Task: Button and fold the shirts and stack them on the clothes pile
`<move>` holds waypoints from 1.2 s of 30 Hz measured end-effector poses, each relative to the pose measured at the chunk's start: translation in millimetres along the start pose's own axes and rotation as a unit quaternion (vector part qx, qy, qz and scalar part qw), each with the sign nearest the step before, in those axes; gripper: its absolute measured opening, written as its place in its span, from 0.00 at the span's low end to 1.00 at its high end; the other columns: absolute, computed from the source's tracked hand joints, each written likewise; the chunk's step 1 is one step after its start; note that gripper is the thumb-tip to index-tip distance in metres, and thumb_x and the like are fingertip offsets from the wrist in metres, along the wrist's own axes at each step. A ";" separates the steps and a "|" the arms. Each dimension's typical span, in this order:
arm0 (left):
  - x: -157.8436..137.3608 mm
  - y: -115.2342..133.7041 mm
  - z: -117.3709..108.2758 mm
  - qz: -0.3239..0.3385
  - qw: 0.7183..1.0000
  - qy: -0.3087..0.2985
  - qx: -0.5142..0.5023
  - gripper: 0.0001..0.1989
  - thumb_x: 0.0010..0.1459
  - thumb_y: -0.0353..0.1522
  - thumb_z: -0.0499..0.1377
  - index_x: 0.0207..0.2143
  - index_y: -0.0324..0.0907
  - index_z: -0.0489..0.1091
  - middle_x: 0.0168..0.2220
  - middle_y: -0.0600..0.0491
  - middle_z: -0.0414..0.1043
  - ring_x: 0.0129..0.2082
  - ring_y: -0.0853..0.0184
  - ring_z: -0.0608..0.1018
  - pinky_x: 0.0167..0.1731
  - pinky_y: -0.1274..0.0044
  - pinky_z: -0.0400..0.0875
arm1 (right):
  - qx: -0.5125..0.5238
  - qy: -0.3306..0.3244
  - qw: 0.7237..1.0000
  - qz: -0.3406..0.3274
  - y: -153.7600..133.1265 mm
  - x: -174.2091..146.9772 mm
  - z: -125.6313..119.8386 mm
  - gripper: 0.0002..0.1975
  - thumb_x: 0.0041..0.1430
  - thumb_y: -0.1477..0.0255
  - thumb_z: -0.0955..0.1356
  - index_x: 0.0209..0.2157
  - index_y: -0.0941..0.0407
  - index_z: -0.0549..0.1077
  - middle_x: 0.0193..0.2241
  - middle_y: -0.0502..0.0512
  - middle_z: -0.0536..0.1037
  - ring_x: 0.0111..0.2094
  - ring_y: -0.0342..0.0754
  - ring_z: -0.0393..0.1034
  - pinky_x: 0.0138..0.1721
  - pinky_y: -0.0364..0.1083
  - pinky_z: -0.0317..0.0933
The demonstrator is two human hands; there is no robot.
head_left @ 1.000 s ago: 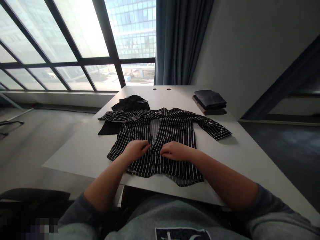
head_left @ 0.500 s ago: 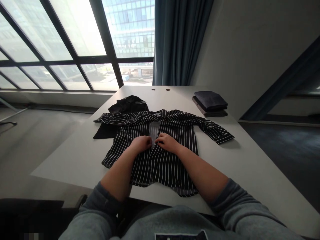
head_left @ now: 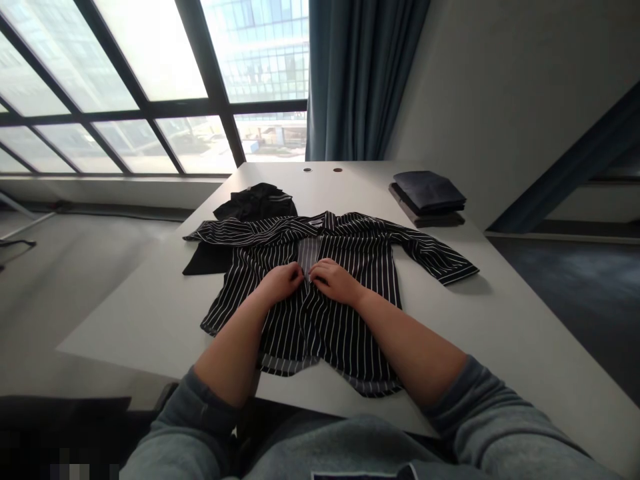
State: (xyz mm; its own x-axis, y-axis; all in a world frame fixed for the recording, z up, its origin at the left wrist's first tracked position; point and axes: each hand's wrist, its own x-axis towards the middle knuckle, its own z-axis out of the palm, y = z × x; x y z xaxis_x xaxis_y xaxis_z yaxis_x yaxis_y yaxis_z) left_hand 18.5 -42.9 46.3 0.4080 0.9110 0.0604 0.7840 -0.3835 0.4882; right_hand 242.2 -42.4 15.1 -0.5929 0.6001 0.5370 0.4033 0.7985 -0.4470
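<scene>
A black shirt with white stripes (head_left: 350, 333) lies spread on the white table, collar at the far side and hem toward me. Its front is parted at the top, showing the paler inside of the back. My left hand (head_left: 284, 281) pinches the front edge on the left side. Close beside it, my right hand (head_left: 336, 280) has its fingers closed on the opposite front edge. The two hands almost meet at the middle of the shirt. Both sleeves stretch out sideways. What the fingertips grip, perhaps buttons, is too small to make out.
Crumpled black clothing (head_left: 257, 202) lies behind the left sleeve, partly under it. A stack of folded dark clothes (head_left: 427, 193) sits at the table's (head_left: 500, 333) back right. Two round cable holes are near the far edge. Windows and a blue curtain (head_left: 363, 80) stand beyond.
Both hands have drawn slightly closer together, pulling the shirt's front edges nearer each other. The hem's middle has shifted a little. The whole view has tilted slightly.
</scene>
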 end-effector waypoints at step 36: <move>2.2 10.4 9.7 -0.011 0.974 0.015 -0.228 0.11 0.59 0.38 0.64 0.39 0.42 0.79 0.39 0.50 0.83 0.41 0.61 0.82 0.46 0.72 0.75 | 0.071 0.072 0.985 0.140 2.6 0.7 6.4 0.08 0.59 0.81 0.71 0.37 0.55 0.80 0.35 0.51 0.81 0.36 0.45 0.74 0.42 0.45 0.68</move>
State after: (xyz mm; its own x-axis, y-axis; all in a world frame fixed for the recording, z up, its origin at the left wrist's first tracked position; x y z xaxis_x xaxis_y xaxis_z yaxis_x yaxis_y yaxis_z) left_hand 32.0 -46.4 43.1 0.3735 0.9252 0.0673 0.5012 -0.2623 0.8246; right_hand 238.4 -40.2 9.7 -0.3631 0.8043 0.4704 0.4290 0.5925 -0.6819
